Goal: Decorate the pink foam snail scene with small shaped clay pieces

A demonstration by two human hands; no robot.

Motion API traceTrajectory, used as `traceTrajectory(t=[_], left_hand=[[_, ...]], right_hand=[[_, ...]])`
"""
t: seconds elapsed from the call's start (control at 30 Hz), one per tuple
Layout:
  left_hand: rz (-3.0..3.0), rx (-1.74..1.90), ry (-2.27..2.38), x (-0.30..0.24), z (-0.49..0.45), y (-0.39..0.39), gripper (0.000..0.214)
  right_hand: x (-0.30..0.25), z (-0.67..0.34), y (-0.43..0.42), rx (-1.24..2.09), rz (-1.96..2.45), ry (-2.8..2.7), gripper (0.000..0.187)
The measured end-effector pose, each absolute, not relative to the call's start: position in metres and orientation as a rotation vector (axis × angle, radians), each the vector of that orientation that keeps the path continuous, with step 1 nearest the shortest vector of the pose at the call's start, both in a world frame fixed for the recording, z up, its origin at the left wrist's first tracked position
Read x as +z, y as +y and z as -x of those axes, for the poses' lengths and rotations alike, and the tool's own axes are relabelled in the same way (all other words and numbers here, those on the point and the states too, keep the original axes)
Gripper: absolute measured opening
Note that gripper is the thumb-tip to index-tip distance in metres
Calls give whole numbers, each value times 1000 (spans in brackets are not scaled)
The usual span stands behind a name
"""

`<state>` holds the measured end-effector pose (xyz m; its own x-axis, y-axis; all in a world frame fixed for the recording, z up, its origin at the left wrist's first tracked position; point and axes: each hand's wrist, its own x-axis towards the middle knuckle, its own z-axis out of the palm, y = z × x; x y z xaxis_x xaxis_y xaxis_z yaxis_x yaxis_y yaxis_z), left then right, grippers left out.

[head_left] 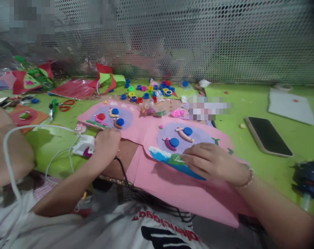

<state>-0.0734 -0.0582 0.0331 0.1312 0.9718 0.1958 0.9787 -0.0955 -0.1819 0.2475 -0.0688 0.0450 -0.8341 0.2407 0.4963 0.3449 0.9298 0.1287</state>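
A pink paper cutout [143, 129] with two rounded lobes lies in front of me, each lobe with a lilac oval. Clay snails with round blue or red shells, such as the purple-bodied snail [171, 143], are stuck on it. My left hand [108, 143] is closed at the lower edge of the left lobe, its fingertips partly hidden. On the right lobe, the closed fingers of my right hand [211, 162] press at a patch of green clay [176, 159] beside blue and white clay. My right thumb is hidden. Beneath lies a larger pink sheet [157, 176].
Several small coloured tubs [146, 95] stand at the back before a perforated metal panel [198, 41]. A phone [269, 136] lies at right. At left are scissors [66, 105], a green bottle [40, 77], a white cable [37, 127] and another person's arm [11, 152].
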Motion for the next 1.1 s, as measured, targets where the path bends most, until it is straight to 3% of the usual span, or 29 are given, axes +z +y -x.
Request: traceTrajectory(t=[0.27, 0.6, 1.1], left_hand=[[2065, -316, -1863, 28, 66, -35, 23], [1984, 239, -2054, 15, 54, -42, 43], [1968, 218, -2029, 10, 55, -47, 49]], right_hand=[[45, -251, -69, -325, 435, -2622, 13], [44, -251, -68, -299, 454, -2677, 21], [43, -252, -67, -312, 465, -2716, 26]])
